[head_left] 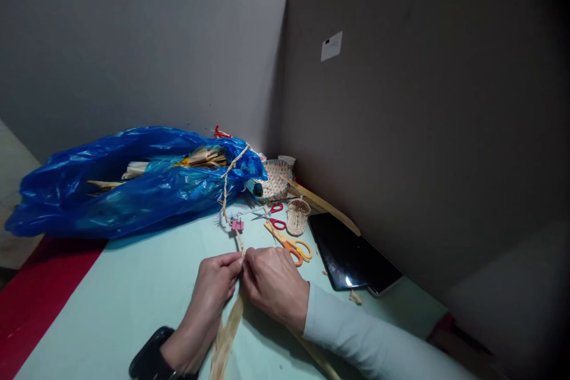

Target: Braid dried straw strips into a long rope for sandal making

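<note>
A thin braid of pale dried plant fiber [225, 187] runs from the blue bag's edge down to my fingers, with a pink binder clip [237, 224] on it. My left hand [218, 278] pinches the braid's lower end, thumb and forefinger pressed together. Right beside it, my right hand [274, 279] is closed on the same end, its fingertips partly hidden. Below my hands, loose flat fiber strips [228, 332] spread toward the near edge, and one more strip passes under my right forearm. A black watch is on my left wrist.
A blue plastic bag [146, 214] holding fiber bundles lies at the back left. Right of the braid are red scissors [276, 217], orange-handled scissors [296, 251], a small woven piece [298, 217], a woven basket [276, 178] and a black tablet [351, 255]. Walls stand behind and right.
</note>
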`<state>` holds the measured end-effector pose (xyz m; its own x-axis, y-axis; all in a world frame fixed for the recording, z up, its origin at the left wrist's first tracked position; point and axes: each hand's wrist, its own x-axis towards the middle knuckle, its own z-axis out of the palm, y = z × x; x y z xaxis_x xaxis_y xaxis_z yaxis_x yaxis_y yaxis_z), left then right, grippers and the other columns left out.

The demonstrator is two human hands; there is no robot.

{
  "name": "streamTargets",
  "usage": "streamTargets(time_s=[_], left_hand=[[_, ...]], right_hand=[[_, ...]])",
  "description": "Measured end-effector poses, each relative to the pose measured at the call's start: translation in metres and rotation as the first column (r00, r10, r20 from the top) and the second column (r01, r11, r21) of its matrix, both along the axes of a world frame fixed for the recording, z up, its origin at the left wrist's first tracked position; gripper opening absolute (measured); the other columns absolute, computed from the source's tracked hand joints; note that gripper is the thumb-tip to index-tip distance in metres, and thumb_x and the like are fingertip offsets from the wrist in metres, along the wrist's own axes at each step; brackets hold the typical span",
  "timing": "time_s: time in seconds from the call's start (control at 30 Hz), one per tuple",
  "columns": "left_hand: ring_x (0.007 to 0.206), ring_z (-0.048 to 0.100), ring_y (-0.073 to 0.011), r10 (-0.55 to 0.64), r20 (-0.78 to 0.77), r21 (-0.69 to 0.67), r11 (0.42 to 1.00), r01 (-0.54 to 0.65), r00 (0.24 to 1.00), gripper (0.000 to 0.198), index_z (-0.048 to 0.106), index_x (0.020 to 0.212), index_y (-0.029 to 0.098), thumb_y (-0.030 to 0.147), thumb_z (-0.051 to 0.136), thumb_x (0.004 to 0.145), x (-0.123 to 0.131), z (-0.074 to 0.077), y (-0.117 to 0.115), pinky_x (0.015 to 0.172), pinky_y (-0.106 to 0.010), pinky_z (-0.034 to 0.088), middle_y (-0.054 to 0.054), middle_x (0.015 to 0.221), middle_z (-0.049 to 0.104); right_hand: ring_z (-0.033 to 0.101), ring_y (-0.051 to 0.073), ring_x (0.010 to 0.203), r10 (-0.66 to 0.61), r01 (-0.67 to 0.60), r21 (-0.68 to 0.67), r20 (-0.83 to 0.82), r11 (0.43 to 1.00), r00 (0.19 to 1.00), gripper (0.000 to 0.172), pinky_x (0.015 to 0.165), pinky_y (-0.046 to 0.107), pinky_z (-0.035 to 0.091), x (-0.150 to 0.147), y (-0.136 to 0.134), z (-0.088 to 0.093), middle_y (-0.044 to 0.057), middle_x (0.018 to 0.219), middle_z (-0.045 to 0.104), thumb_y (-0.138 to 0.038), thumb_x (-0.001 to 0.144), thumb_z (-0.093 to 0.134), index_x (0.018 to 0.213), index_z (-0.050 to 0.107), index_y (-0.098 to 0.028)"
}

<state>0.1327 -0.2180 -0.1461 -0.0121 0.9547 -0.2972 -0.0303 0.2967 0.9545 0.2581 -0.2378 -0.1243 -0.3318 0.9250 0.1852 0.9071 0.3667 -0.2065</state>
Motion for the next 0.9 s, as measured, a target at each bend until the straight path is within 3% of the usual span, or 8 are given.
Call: streamTargets(time_s=[0.23, 0.43, 0.57, 0.9], left_hand=[[0.032, 0.035, -0.0052, -0.037, 0.003, 0.022, 0.999, 0.037, 0.999, 0.021, 0.076, 0.068, 0.010, 0.023, 0.068, 0.054, -0.003, -0.003, 0.005, 0.037, -0.018, 0.021, 0.005, 0.036, 0.047], [0.031, 0.036, -0.0052, -0.013, 0.053, 0.027, 1.000, 0.011, 0.999, 0.019, 0.076, 0.062, 0.012, 0.024, 0.076, 0.048, -0.004, -0.002, 0.007, 0.035, -0.018, 0.021, 0.002, 0.038, 0.057], [0.053, 0.057, -0.0138, -0.015, 0.130, 0.039, 0.999, 0.010, 0.991, 0.020, 0.075, 0.057, 0.014, 0.022, 0.083, 0.040, -0.005, -0.003, 0.007, 0.054, -0.023, 0.044, -0.002, 0.049, 0.066], [0.058, 0.060, -0.0163, -0.030, 0.155, -0.007, 0.999, 0.031, 0.987, 0.021, 0.078, 0.067, 0.014, 0.022, 0.080, 0.048, -0.006, 0.001, 0.000, 0.066, -0.028, 0.047, -0.003, 0.055, 0.070]], right_hand=[[0.064, 0.026, 0.068, 0.051, -0.048, -0.035, 0.082, 0.998, 0.995, 0.020, 0.056, 0.032, 0.030, -0.008, -0.003, 0.005, 0.013, 0.081, 0.069, -0.027, 0.087, 0.046, 0.089, 0.060, -0.013], [0.064, 0.027, 0.067, 0.046, -0.046, 0.010, 0.077, 0.999, 0.996, 0.020, 0.055, 0.032, 0.029, -0.008, 0.001, 0.006, 0.012, 0.076, 0.068, -0.024, 0.086, 0.043, 0.090, 0.060, -0.015], [0.064, 0.025, 0.065, 0.044, -0.043, -0.008, 0.084, 0.999, 0.996, 0.019, 0.053, 0.031, 0.027, -0.005, 0.000, 0.008, 0.012, 0.074, 0.068, -0.022, 0.086, 0.043, 0.089, 0.060, -0.014], [0.064, 0.025, 0.073, 0.088, -0.079, -0.070, 0.133, 0.994, 0.987, 0.019, 0.063, 0.032, 0.037, -0.012, -0.008, 0.002, 0.015, 0.076, 0.067, -0.018, 0.087, 0.045, 0.093, 0.060, -0.010]])
